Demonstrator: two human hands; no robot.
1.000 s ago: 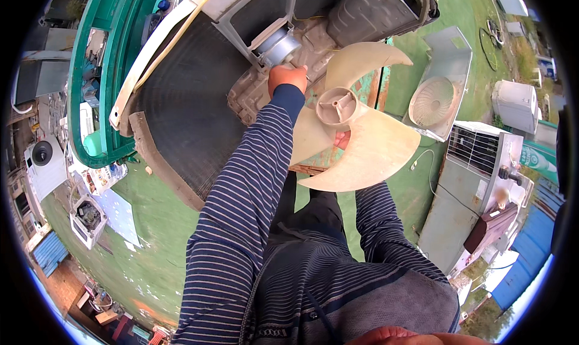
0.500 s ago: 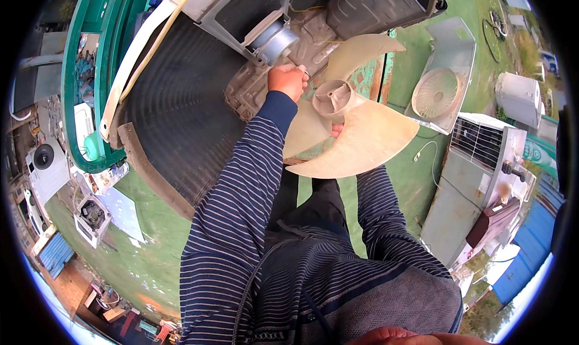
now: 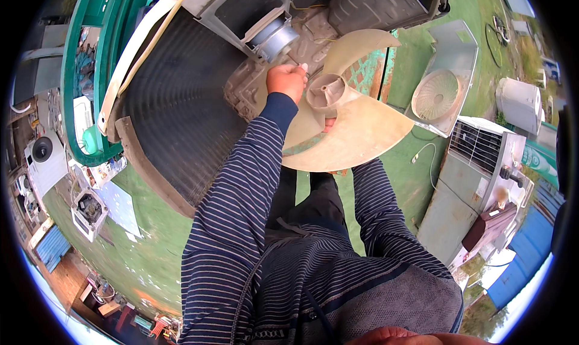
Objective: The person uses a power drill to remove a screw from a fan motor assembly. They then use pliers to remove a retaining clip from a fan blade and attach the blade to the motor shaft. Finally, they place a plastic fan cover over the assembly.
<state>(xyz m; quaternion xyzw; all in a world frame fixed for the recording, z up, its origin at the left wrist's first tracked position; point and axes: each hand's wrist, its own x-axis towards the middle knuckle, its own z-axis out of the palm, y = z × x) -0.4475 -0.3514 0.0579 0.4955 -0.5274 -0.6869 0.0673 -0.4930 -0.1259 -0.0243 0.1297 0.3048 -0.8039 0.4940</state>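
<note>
A cream plastic fan blade (image 3: 356, 134) with a round hub (image 3: 326, 93) is held in front of me. My right hand (image 3: 329, 124) grips it from underneath; only some fingertips show between the blades, and the rest is hidden. Just left of the hub, my left hand (image 3: 286, 81) is closed, fingertips pinched together at the shaft end of a silver fan motor (image 3: 274, 39). What the pinch holds is too small to make out. The motor sits on a bracket inside an opened air-conditioner outdoor unit, beside its curved dark finned coil (image 3: 181, 107).
A dirty metal base pan (image 3: 313, 34) lies beyond the motor. To the right, a detached panel with a round fan grille (image 3: 435, 94) rests on the green floor, with another outdoor unit (image 3: 476, 143) nearer. A green frame (image 3: 71, 104) stands left of the coil.
The fan blade, with my right hand beneath it, has shifted a little left, its hub now closer to my left hand. My left hand stays almost where it was by the motor shaft.
</note>
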